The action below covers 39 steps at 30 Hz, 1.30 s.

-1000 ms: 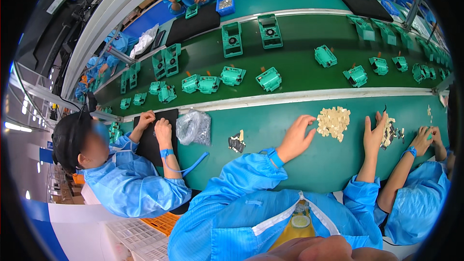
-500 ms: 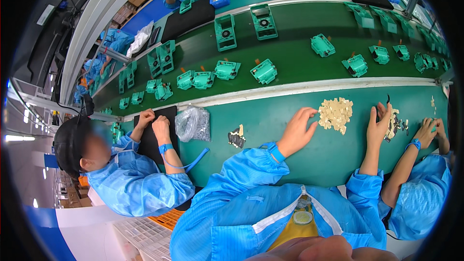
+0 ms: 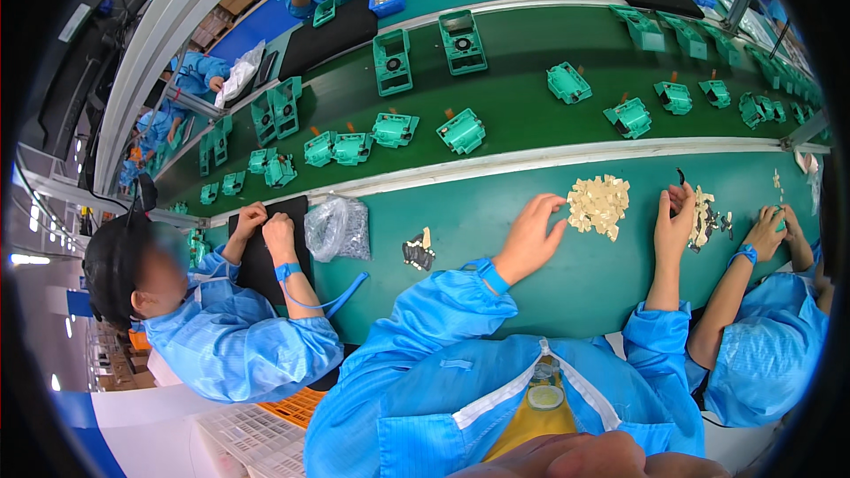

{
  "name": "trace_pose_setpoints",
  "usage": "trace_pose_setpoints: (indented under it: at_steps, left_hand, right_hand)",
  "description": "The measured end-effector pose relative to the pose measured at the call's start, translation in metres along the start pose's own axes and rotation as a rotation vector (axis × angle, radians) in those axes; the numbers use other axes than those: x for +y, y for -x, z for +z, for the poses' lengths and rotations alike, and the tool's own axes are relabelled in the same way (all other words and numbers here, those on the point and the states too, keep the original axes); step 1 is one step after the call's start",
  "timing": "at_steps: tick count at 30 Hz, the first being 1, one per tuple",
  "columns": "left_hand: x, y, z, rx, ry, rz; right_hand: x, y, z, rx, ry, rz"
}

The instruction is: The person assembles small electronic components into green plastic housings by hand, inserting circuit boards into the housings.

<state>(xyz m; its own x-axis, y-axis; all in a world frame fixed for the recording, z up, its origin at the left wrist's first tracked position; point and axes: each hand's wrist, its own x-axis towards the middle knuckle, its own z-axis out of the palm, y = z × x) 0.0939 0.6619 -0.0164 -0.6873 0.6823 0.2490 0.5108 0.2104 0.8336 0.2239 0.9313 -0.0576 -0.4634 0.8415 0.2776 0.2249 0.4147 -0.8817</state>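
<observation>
My left hand (image 3: 531, 237) rests at the left edge of a pile of small cream-coloured pieces (image 3: 599, 206), its thumb and fingers apart. Raised just right of that pile, my right hand (image 3: 674, 228) has its fingers curled, with a small curved black piece (image 3: 681, 175) at the fingertips. Beyond the right hand lies a mixed heap of small black and cream pieces (image 3: 702, 219). A smaller cluster of black pieces (image 3: 419, 252) sits on the green table left of my left hand.
A clear plastic bag of small grey parts (image 3: 338, 228) stands to the left, beside a co-worker's hands (image 3: 266, 226) over a black mat. Another co-worker's hands (image 3: 772, 235) work at the right. Past a pale rail (image 3: 496, 164), green housings (image 3: 461, 131) line the dark green belt.
The whole view has shifted slightly. My left hand keeps its place by the cream pile; the right, with the black piece, is slightly nearer it. Across the belt, a co-worker's hand has left the blue box.
</observation>
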Motion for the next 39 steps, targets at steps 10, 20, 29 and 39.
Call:
trace_pose_setpoints:
  at_steps: [10, 20, 29, 39]
  left_hand:
    - [0.006, -0.004, 0.01, -0.018, -0.001, 0.009]
    - [0.007, -0.005, 0.007, -0.004, -0.024, 0.018]
    - [0.011, -0.008, 0.01, -0.015, -0.046, 0.001]
    - [0.015, -0.018, 0.015, -0.008, -0.05, -0.032]
  right_hand:
    - [0.012, -0.008, -0.011, -0.01, 0.008, -0.001]
    - [-0.018, -0.041, -0.013, -0.103, -0.027, 0.064]
    - [0.021, -0.217, -0.006, -0.035, 0.241, -0.161]
    - [0.155, -0.38, -0.101, 0.279, 0.95, -0.187]
